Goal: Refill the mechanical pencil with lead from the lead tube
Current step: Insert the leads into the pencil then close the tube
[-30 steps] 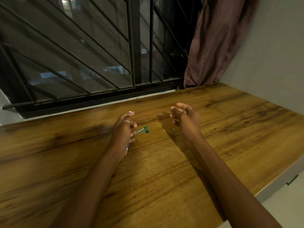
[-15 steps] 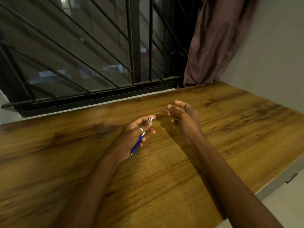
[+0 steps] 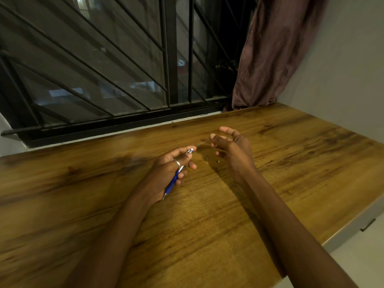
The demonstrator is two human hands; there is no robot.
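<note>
My left hand [image 3: 166, 173] grips a blue mechanical pencil [image 3: 173, 180], its open back end [image 3: 190, 150] pointing up and right, its tip down near my wrist. My right hand [image 3: 230, 148] pinches a thin lead stick [image 3: 202, 143] between thumb and fingertips. The lead runs from those fingers toward the pencil's back end and reaches almost to it; whether it is inside I cannot tell. Two small dark parts [image 3: 207, 157], [image 3: 218, 161] lie on the wooden table [image 3: 207, 225] between my hands. The lead tube is hidden from view.
A barred window [image 3: 124, 69] runs along the table's far edge. A brown curtain [image 3: 270, 59] hangs at the far right corner beside a pale wall [image 3: 342, 69]. The table's right edge [image 3: 342, 227] drops off close to my right forearm.
My left hand turned the pencil, first upright, so its back end faces the right hand. The teal lead tube seen by the left hand a second ago is out of sight. The lead now lines up with the pencil.
</note>
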